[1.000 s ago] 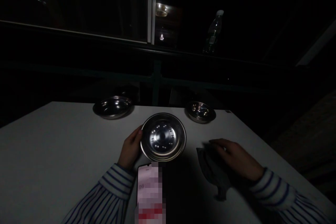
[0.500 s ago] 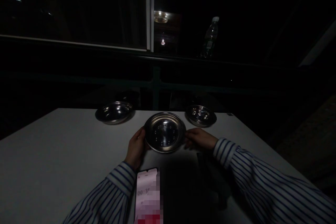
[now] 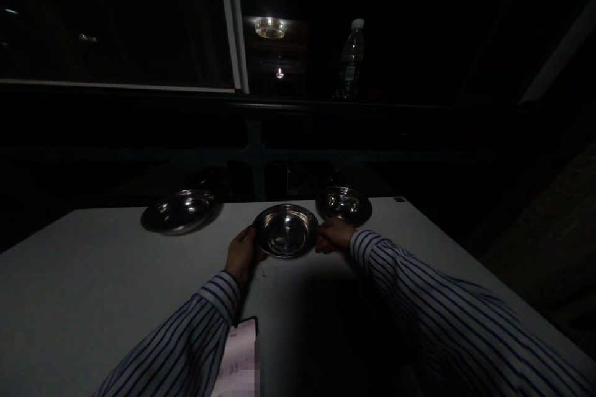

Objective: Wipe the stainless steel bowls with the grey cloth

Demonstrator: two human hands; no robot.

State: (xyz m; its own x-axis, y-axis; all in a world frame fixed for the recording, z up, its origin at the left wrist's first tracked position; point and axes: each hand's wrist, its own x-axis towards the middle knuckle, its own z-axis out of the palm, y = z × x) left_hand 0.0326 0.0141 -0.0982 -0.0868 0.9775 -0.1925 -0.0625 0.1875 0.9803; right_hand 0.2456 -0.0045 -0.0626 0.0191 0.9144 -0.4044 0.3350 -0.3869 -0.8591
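Note:
Between my two hands is a shiny round metal dish [image 3: 286, 232], held by its rim near the far side of the white table [image 3: 116, 285]. My left hand [image 3: 243, 254] grips its left edge, fingers partly hidden beneath the rim. On the opposite edge, my right hand [image 3: 333, 236] pinches the rim. A second metal dish [image 3: 179, 211] lies to the left at the table's far edge. Just behind my right hand sits a third metal dish [image 3: 344, 203], its near side partly covered by that hand.
A lit phone [image 3: 237, 360] lies near my left forearm, partly blurred. Beyond the table, a clear plastic bottle [image 3: 352, 62] with a white cap stands on a dark ledge by the window frame [image 3: 233, 18]. The room is very dark.
The held dish has moved away from me and tilted flatter, with both hands still on its rim. My view has shifted a little, so the phone appears lower and further left.

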